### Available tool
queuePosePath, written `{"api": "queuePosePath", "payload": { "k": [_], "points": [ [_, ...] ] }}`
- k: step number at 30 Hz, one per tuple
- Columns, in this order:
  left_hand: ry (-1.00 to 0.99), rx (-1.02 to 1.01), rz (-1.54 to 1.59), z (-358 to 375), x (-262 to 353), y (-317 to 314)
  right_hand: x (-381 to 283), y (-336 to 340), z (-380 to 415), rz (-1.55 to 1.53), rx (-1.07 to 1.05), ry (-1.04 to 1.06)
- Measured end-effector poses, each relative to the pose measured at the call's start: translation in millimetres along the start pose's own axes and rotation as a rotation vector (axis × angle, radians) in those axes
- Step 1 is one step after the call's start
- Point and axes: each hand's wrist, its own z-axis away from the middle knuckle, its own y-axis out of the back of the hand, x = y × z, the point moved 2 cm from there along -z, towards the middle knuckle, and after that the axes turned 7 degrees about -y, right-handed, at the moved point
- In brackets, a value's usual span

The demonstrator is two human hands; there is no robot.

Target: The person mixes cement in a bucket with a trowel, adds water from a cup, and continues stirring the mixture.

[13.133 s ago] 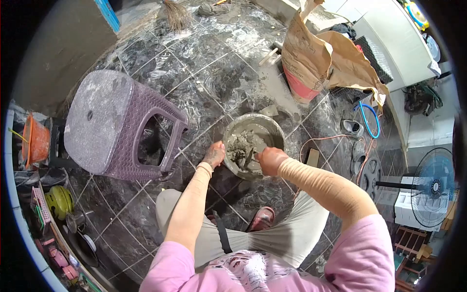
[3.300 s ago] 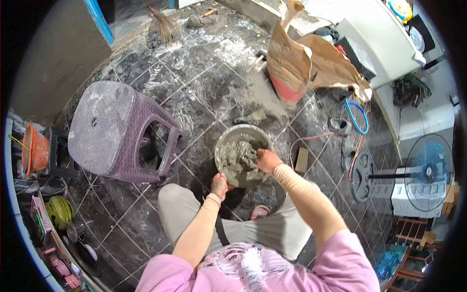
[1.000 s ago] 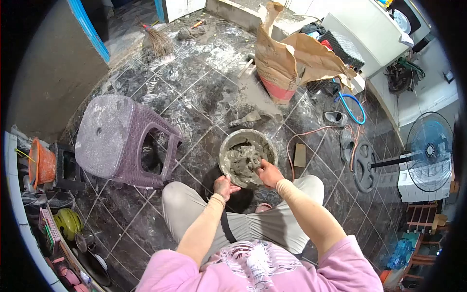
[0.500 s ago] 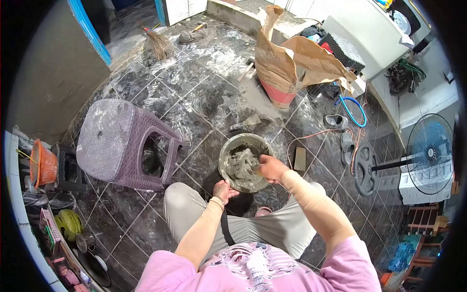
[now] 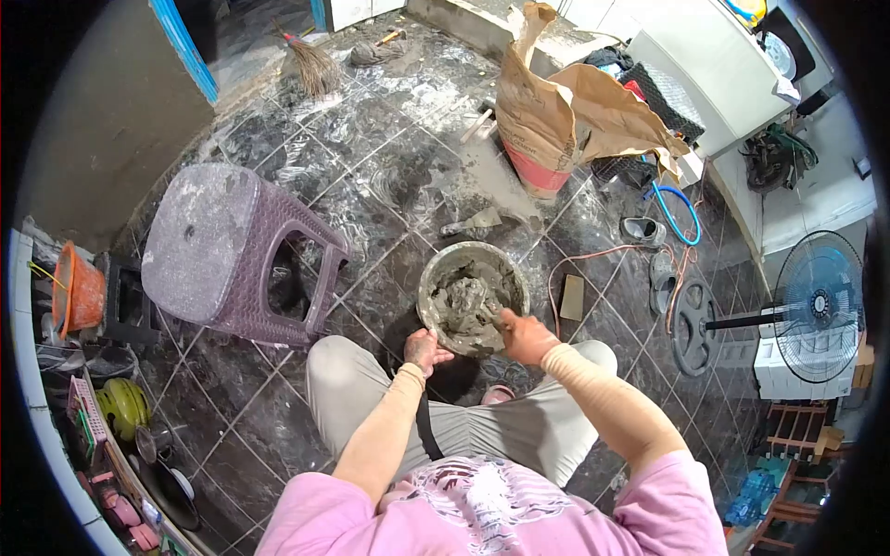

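Observation:
Between my knees a round grey bucket stands on the tiled floor, holding wet grey cement. My left hand grips the near-left rim of the bucket with bent fingers. At the right side of the rim, my right hand is closed around a cement-coated tool, seemingly a trowel; its blade is buried in the paste and most of its handle is hidden by the fingers. Just beyond the bucket lies a flat scraper. An open paper cement bag stands farther away.
A purple plastic stool stands to the left. On the right are a brown block, an orange cable, slippers and a standing fan. A broom lies at the back. An orange bucket is far left.
My right hand has moved slightly right and nearer to me along the rim, and the cement is heaped differently. My left hand stays at the rim. The view has shifted a little.

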Motion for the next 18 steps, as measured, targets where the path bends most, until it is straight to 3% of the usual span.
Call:
{"api": "queuePosePath", "payload": {
  "k": [3,7,10,12,14,16,18],
  "points": [
    [0.037,-0.005,-0.003,-1,2,1,2,35,20,-0.548,-0.163,-0.249],
    [0.048,-0.002,-0.006,0,1,-1,14,58,35,-0.902,-0.249,-0.345],
    [0.057,-0.008,0.009,-1,0,-1,14,55,13,-0.725,-0.213,-0.346],
    [0.05,-0.018,0.017,0,3,0,-3,52,-18,-0.441,-0.208,-0.327],
    [0.035,-0.042,0.006,4,5,-1,-10,20,-62,-0.288,-0.154,-0.27],
    [0.055,0.014,-0.009,0,11,-2,-29,-12,-87,-0.19,-0.036,-0.251],
    [0.103,0.104,-0.02,7,12,2,-38,-2,-82,-0.284,-0.142,-0.315]
  ]
}}
